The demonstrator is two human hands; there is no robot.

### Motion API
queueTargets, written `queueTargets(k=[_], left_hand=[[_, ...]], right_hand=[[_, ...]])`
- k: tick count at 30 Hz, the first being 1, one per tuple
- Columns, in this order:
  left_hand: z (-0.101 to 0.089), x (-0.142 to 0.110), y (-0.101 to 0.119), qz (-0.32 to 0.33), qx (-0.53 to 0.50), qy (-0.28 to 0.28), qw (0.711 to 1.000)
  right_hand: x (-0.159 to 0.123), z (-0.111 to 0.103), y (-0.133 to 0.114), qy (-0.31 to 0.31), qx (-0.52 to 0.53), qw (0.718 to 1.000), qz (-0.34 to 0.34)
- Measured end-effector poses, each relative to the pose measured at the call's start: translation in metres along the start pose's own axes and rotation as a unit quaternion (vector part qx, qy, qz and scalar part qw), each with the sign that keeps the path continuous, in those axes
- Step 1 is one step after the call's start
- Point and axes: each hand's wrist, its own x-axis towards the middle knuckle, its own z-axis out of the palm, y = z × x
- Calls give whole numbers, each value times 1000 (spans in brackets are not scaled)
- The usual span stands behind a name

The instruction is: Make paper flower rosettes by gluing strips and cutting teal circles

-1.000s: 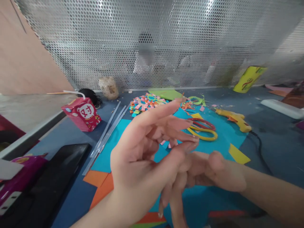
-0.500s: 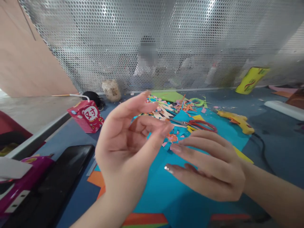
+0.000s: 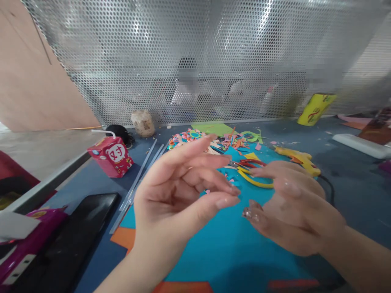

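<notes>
My left hand (image 3: 180,191) hovers palm-in above a blue paper sheet (image 3: 226,248), its fingers apart and lightly curled, nothing in it. My right hand (image 3: 293,211) floats just to its right, fingers loosely bent and separated, thumb tip close to the left thumb; it holds nothing I can see. Behind the hands lie red-and-yellow scissors (image 3: 253,173), a colourful folded-paper flower (image 3: 189,137) and scattered paper scraps (image 3: 238,142). A yellow glue gun (image 3: 297,156) rests beyond my right hand.
A red drink carton (image 3: 111,155) with a straw stands at left, beside clear glue sticks (image 3: 143,171). A black tablet (image 3: 73,228) and a magenta box (image 3: 27,240) lie near left. A perforated metal screen (image 3: 214,57) closes the back; a person sits behind it.
My right hand drew back to the right and turned, fingers curling. My left hand shifted slightly right and lower. The view tilted down a little.
</notes>
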Motion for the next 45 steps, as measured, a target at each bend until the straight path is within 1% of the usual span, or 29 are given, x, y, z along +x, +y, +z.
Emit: queueTargets(k=[3, 5, 8, 11, 14, 19, 22, 26, 30, 33, 35, 39, 45], left_hand=[[0, -2, -1, -8, 11, -14, 1000], [0, -3, -1, -13, 16, -11, 1000], [1, -4, -1, -14, 30, -5, 999], [2, -4, -1, -8, 53, 2, 999], [2, -4, -1, 0, 66, 10, 998], [3, -4, -1, 8, 93, 38, 995], [4, -4, -1, 16, 115, 56, 992], [4, -4, -1, 24, 138, 58, 988], [2, -6, -2, 42, 165, 48, 984], [1, -7, -2, 49, 182, 52, 981], [1, -7, -2, 50, 186, 52, 980], [1, -5, -2, 43, 181, 49, 981], [2, -3, -2, 26, 149, 60, 987]], right_hand=[[0, 8, 5, 117, -5, 991, -59], [0, 13, 7, 144, -11, 987, -68], [0, 14, 10, 132, -18, 987, -87], [0, 11, 14, 104, -31, 988, -111], [0, 9, 16, 99, -55, 985, -128], [0, 10, 15, 85, -117, 983, -115], [0, 11, 15, 82, -142, 979, -124], [-2, 11, 16, 72, -169, 974, -130], [-4, 12, 17, 77, -167, 976, -121], [-3, 12, 17, 75, -156, 979, -111], [-2, 12, 16, 74, -158, 977, -121], [0, 12, 17, 64, -178, 972, -136], [2, 13, 15, 80, -171, 976, -109]])
